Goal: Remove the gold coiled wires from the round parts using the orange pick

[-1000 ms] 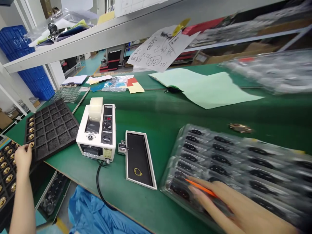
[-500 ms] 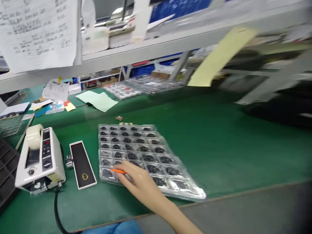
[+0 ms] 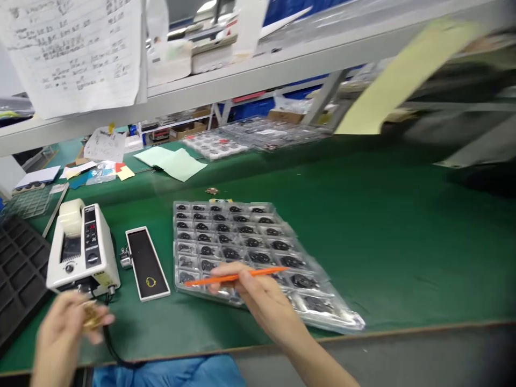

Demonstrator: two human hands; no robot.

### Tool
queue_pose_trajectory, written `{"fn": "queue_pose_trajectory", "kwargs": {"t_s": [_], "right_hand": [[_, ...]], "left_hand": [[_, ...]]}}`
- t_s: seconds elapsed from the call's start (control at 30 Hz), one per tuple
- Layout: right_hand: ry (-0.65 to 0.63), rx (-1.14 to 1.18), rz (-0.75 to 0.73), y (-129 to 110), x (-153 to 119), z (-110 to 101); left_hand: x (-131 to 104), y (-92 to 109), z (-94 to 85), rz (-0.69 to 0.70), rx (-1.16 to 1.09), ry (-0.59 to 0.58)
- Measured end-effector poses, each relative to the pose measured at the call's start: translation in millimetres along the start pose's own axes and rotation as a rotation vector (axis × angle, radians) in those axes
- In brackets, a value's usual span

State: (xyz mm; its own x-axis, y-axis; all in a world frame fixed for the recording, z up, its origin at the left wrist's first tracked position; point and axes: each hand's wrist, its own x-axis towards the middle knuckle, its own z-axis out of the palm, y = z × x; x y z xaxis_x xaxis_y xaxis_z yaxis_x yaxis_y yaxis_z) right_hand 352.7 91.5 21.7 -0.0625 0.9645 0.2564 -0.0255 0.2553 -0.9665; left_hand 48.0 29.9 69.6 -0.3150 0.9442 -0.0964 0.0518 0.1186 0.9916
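A small gold-coloured part, too blurred to make out, sits pinched between the left hand's closed fingers. The right hand grips a slim orange pointed stick, hiding compartments of the clear plastic tray; tip contact is unclear. A black gridded tray is cut off at left.

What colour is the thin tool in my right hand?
The thin tool in your right hand is bright orange, seen best in the head view.
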Motion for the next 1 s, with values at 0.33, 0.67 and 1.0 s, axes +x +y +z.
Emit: {"fn": "queue_pose_trajectory", "kwargs": {"t_s": [0.33,0.67,1.0], "right_hand": [[0.081,0.049,-0.188,1,-18,54],[-0.018,0.021,-0.265,4,-7,53],[-0.393,-0.06,-0.693,8,15,27]], "left_hand": [[22,-17,101.2,-0.147,-0.582,-0.285],[20,-19,100.1,-0.05,-0.544,-0.348],[19,-14,99.1,-0.075,-0.5,-0.373]]}}
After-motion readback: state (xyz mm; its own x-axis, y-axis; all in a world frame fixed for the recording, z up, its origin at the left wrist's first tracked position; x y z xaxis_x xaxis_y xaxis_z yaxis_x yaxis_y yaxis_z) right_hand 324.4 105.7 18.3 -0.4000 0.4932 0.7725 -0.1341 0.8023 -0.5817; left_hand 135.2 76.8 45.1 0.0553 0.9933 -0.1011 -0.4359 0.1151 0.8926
